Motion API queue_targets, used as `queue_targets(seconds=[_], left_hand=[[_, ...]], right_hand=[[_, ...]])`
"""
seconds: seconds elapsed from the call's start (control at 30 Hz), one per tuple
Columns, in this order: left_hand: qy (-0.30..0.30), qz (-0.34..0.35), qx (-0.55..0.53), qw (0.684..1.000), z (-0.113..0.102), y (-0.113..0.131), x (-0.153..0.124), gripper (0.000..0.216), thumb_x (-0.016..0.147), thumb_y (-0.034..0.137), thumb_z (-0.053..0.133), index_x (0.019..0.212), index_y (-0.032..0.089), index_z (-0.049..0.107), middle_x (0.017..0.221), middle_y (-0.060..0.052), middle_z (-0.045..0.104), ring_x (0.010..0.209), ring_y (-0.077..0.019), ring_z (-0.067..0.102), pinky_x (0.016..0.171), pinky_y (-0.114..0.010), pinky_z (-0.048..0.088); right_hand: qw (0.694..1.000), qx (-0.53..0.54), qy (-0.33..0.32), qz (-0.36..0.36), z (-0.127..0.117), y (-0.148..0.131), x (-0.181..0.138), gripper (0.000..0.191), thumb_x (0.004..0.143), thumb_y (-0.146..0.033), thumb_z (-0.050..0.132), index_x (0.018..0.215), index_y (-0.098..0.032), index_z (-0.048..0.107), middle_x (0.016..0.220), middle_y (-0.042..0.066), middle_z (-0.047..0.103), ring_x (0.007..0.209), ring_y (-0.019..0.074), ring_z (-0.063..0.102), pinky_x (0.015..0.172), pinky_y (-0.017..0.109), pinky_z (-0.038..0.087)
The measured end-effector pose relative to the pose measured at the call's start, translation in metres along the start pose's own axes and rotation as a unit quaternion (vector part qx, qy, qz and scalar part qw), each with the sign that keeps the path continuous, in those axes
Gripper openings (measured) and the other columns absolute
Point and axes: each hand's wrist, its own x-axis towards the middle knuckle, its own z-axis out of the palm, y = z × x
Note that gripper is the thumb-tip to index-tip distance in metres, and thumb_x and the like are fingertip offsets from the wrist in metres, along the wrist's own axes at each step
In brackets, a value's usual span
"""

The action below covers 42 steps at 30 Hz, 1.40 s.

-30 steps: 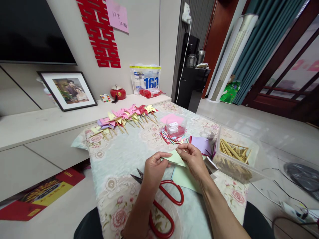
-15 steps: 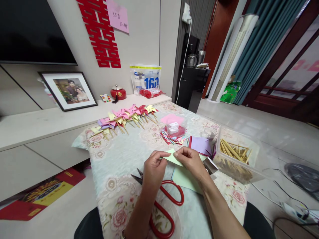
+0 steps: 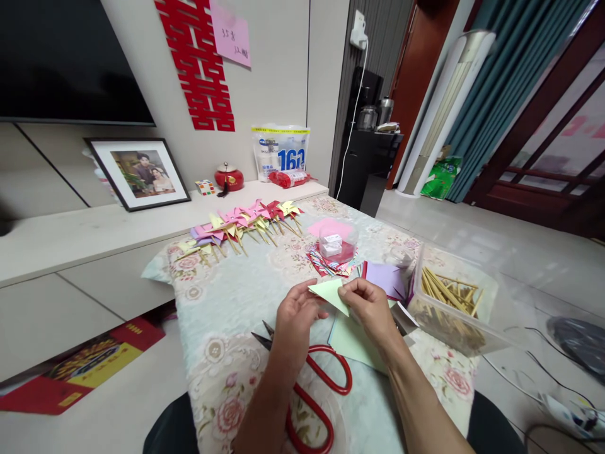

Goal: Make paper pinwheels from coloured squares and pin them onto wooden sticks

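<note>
A folded light-green paper [image 3: 331,292] is held just above the table between both hands. My left hand [image 3: 295,325] pinches its left corner, fingers curled. My right hand [image 3: 373,309] pinches its right edge between thumb and fingertips. Under my right hand lies another light-green sheet [image 3: 352,343]. Red-handled scissors [image 3: 314,388] rest on the flowered tablecloth [image 3: 231,296] below my left wrist.
A row of several finished paper pinwheels [image 3: 241,224] lies at the table's far side. A clear round tub [image 3: 336,243] sits on coloured paper scraps, a purple sheet [image 3: 387,279] beside it. A clear box of wooden sticks [image 3: 449,299] stands at the right edge.
The green paper has been lifted and turned a little, its point now showing above my fingers. The camera has shifted slightly; both hands stay on the paper.
</note>
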Motion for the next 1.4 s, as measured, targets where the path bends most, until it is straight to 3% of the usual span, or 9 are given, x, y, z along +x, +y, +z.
queue_targets(seconds=[0.2, 0.37, 0.77, 0.93, 1.1, 1.4], left_hand=[[-0.054, 0.015, 0.001, 0.998, 0.001, -0.006, 0.001, 0.034, 0.072, 0.026, 0.078, 0.102, 0.016, 0.067, 0.094, -0.006, 0.071, 0.082, -0.0155, 0.063, 0.067, -0.024, 0.053], [-0.074, 0.044, 0.001, 0.996, -0.003, -0.003, 0.002, 0.046, 0.07, 0.026, 0.082, 0.113, 0.021, 0.068, 0.095, -0.003, 0.069, 0.081, -0.0143, 0.063, 0.07, -0.025, 0.052], [-0.105, 0.064, -0.024, 0.992, -0.006, 0.004, 0.002, 0.031, 0.068, 0.027, 0.086, 0.096, 0.02, 0.074, 0.075, 0.0, 0.069, 0.069, -0.0112, 0.059, 0.068, -0.022, 0.05], [-0.116, 0.062, -0.027, 0.991, -0.007, 0.003, 0.001, 0.038, 0.067, 0.027, 0.087, 0.103, 0.023, 0.075, 0.089, -0.002, 0.07, 0.072, -0.0111, 0.06, 0.069, -0.023, 0.051], [-0.132, 0.107, 0.003, 0.985, -0.013, -0.004, 0.005, 0.031, 0.069, 0.025, 0.085, 0.099, 0.025, 0.077, 0.11, -0.004, 0.065, 0.077, -0.011, 0.059, 0.07, -0.023, 0.051], [-0.14, 0.135, 0.004, 0.981, -0.015, -0.004, 0.007, 0.025, 0.074, 0.025, 0.082, 0.099, 0.026, 0.078, 0.108, -0.004, 0.061, 0.08, -0.0117, 0.06, 0.067, -0.021, 0.052]], right_hand=[[1.0, 0.018, -0.012, 0.001, 0.0, 0.0, -0.001, 0.025, 0.069, -0.04, 0.078, 0.064, -0.02, 0.064, 0.051, -0.006, 0.047, 0.048, 0.0099, 0.032, 0.049, 0.026, 0.023], [0.995, 0.073, -0.053, 0.038, 0.001, -0.011, -0.003, 0.028, 0.064, -0.041, 0.08, 0.059, -0.019, 0.062, 0.051, -0.005, 0.048, 0.051, 0.0106, 0.036, 0.052, 0.027, 0.025], [0.985, 0.116, -0.101, 0.076, 0.002, -0.019, -0.007, 0.032, 0.063, -0.041, 0.082, 0.057, -0.019, 0.059, 0.051, -0.005, 0.048, 0.051, 0.0103, 0.035, 0.053, 0.027, 0.023], [0.983, 0.121, -0.108, 0.084, 0.0, -0.015, -0.006, 0.031, 0.063, -0.039, 0.082, 0.058, -0.018, 0.059, 0.052, -0.005, 0.048, 0.051, 0.0098, 0.035, 0.052, 0.027, 0.022], [0.982, 0.117, -0.12, 0.089, -0.002, -0.016, -0.007, 0.03, 0.064, -0.038, 0.082, 0.058, -0.017, 0.061, 0.051, -0.005, 0.047, 0.05, 0.0088, 0.033, 0.051, 0.026, 0.021], [0.975, 0.154, -0.127, 0.095, 0.0, -0.014, -0.006, 0.032, 0.064, -0.039, 0.085, 0.06, -0.016, 0.062, 0.052, -0.005, 0.049, 0.05, 0.008, 0.034, 0.051, 0.025, 0.02]])
